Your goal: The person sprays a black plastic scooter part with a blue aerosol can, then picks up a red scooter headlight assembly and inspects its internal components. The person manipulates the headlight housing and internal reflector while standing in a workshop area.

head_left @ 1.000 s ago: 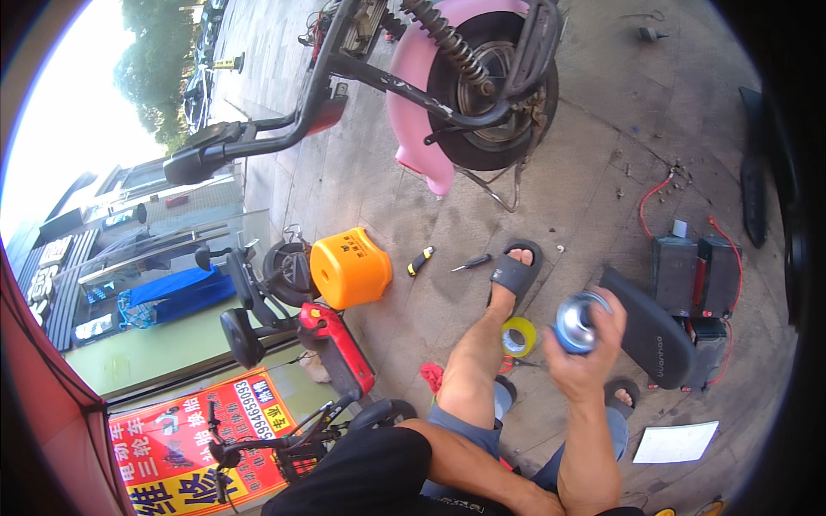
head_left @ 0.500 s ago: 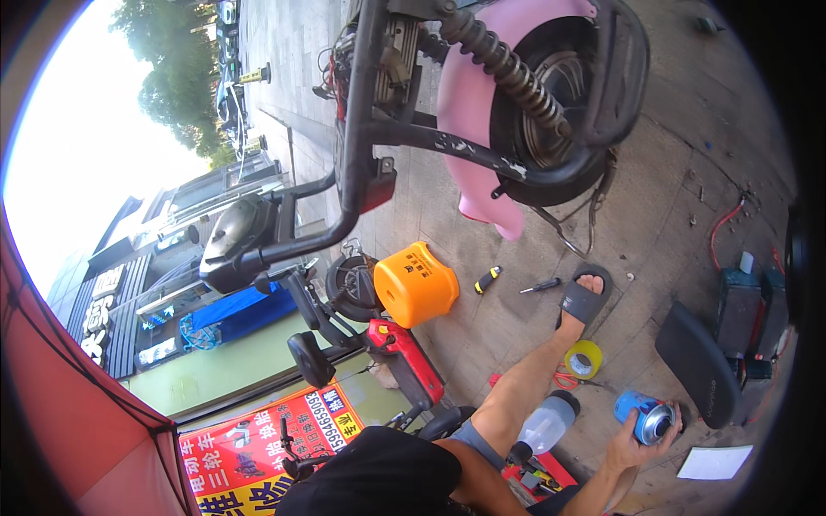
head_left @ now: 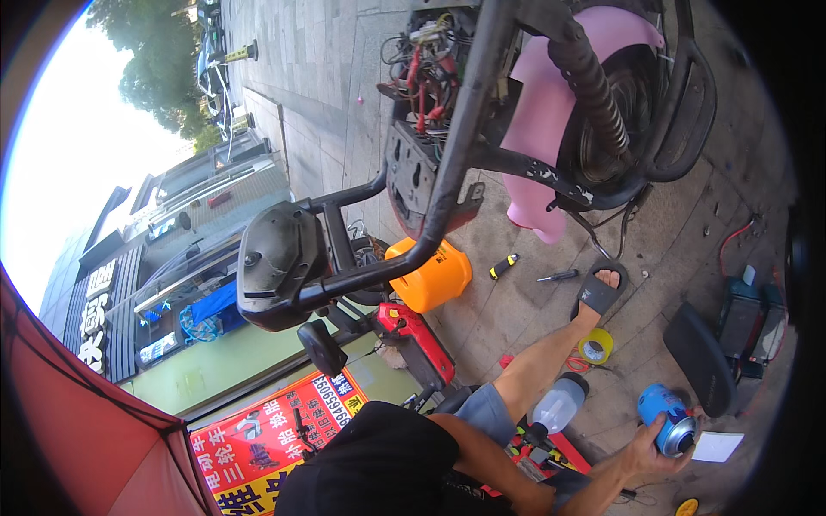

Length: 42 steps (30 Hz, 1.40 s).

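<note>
Low at the right, a blue spray can (head_left: 661, 404) with a silver domed end and dark tip is tilted between my hands. My left hand (head_left: 644, 445) grips its near-left side, fingers wrapped round it. My right hand (head_left: 683, 462) is at the can's silver end, mostly hidden by it, with a few fingers showing. A white sheet (head_left: 718, 445) lies on the paving just beside the can. Left of my hands are a clear bottle with a dark base (head_left: 557, 406), a red tray of tools (head_left: 568, 451) and a yellow tape roll (head_left: 594, 346).
A stripped scooter frame (head_left: 447, 193) with exposed wiring and a pink fender (head_left: 542, 112) fills the upper middle. An orange stool (head_left: 434, 277), a yellow-black cutter (head_left: 505, 267) and a screwdriver (head_left: 557, 276) sit below. Right are a black panel (head_left: 699, 357) and dark-green batteries (head_left: 747, 320).
My view has shifted, so the scooter frame sits farther right. The can has tilted, showing more of its blue side, and my right hand is more hidden behind it.
</note>
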Tool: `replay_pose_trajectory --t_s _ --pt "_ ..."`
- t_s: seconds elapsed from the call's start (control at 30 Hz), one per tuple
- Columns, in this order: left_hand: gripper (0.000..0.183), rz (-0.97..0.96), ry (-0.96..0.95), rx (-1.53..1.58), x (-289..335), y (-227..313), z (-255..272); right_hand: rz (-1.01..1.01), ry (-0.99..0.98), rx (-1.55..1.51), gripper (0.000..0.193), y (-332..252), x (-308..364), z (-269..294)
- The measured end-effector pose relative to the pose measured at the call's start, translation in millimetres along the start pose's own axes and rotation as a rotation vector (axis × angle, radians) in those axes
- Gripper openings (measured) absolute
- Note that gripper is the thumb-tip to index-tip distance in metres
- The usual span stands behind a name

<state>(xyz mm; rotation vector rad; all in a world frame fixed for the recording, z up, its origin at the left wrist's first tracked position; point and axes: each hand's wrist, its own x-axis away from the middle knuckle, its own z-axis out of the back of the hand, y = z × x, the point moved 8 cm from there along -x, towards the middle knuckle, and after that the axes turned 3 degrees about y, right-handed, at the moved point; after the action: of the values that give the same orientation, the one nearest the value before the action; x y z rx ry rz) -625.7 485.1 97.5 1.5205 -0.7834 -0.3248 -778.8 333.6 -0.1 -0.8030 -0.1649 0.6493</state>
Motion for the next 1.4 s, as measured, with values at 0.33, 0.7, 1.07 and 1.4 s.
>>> replay_pose_trajectory --t_s 0.33,0.7,1.07,1.4 --pt "0.037 0.223 0.172 0.291 82 1 -22 0.022 -0.211 -0.144 0.075 -92 -28 2" --pt "0.037 0.704 1.010 0.004 250 -39 58 0.140 -0.281 -0.419 0.090 -128 -58 -5" --pt "0.045 0.748 1.010 -0.087 292 -13 52 0.304 -0.236 -0.357 0.090 -256 -102 52" --pt "0.041 0.801 1.105 -0.087 294 32 84 0.341 -0.709 -0.612 0.084 -348 -135 -23"
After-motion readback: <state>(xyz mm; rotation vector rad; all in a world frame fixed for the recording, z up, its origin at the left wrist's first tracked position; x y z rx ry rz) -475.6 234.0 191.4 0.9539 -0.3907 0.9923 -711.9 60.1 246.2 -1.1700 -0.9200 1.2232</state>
